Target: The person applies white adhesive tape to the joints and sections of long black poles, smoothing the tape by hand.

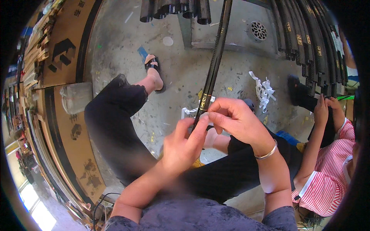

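Now the left hand (184, 142) is pinching one black pole (216, 65) between the knees (102, 104); the right hand (241, 121) is touching it, grip hidden. Below, one white ribbon pile (263, 92) is lying on the gray floor (123, 46). Two brown boxes (79, 154) are standing left.

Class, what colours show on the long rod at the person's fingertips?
The rod is black with gold markings; it shows best in the head view.

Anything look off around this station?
Yes: a tangle of white strips lies loose on the floor, apparently discarded scrap. A blue scrap also lies by a sandalled foot. The dark tube at the hands shows no obvious damage.
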{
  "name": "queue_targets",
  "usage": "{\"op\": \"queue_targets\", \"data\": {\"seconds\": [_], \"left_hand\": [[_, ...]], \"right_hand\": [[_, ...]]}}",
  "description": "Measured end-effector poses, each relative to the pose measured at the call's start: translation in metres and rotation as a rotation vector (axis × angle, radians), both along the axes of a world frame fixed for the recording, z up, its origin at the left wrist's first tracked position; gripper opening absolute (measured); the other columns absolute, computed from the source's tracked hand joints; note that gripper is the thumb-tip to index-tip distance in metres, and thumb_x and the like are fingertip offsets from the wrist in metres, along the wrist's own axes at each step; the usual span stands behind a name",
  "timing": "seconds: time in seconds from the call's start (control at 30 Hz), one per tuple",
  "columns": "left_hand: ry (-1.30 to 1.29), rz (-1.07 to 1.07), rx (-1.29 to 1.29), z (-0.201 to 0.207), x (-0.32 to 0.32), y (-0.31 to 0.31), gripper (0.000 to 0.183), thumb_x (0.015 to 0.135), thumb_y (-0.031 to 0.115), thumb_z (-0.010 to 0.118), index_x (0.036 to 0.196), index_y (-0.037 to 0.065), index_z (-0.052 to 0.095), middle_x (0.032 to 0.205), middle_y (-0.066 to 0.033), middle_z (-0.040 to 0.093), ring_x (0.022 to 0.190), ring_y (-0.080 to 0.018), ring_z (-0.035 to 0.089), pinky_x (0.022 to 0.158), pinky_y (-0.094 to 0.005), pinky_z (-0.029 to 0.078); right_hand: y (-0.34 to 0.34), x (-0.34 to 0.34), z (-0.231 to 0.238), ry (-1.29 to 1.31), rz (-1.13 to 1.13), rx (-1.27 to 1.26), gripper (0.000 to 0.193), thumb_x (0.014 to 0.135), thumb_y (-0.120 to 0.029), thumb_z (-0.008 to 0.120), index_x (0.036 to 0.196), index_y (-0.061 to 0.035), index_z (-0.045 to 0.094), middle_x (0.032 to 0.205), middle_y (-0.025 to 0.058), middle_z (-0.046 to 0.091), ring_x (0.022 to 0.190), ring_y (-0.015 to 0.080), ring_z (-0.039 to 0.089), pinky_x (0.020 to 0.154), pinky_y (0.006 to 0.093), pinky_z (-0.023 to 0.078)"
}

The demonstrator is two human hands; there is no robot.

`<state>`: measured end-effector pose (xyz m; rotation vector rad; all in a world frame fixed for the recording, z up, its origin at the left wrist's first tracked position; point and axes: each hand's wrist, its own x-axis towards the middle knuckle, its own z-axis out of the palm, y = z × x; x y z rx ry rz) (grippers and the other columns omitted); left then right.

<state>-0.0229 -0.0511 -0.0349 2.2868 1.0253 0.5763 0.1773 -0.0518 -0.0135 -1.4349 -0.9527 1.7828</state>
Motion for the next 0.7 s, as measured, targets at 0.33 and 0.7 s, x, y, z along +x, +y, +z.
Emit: {"op": "queue_targets", "data": {"seconds": [0.33,0.7], "left_hand": [[-0.053,0.019,0.003,-0.0057,0.0014,-0.0011,0.059,0.072,0.000,0.074,0.127,0.008,0.053,0.100,-0.0123,0.058,0.073,-0.0276,0.063,0.056,-0.0356,0.053],[-0.058,0.028,-0.008,-0.0059,0.0019,-0.0017,0.061,0.072,0.000,0.073,0.129,0.007,0.051,0.099,-0.0130,0.058,0.074,-0.0289,0.064,0.058,-0.0361,0.054]], "right_hand": [[-0.0002,-0.0012,-0.0046,-0.016,0.001,0.014,0.018,0.092,-0.016,0.060,0.088,0.0016,0.060,0.062,0.0011,0.056,0.057,0.0072,0.052,0.051,0.0250,0.041],[-0.0013,-0.0018,-0.0061,-0.059,0.019,0.039,0.019,0.091,-0.017,0.059,0.086,0.0021,0.060,0.060,0.0014,0.056,0.055,0.0069,0.051,0.050,0.0249,0.040]]}}
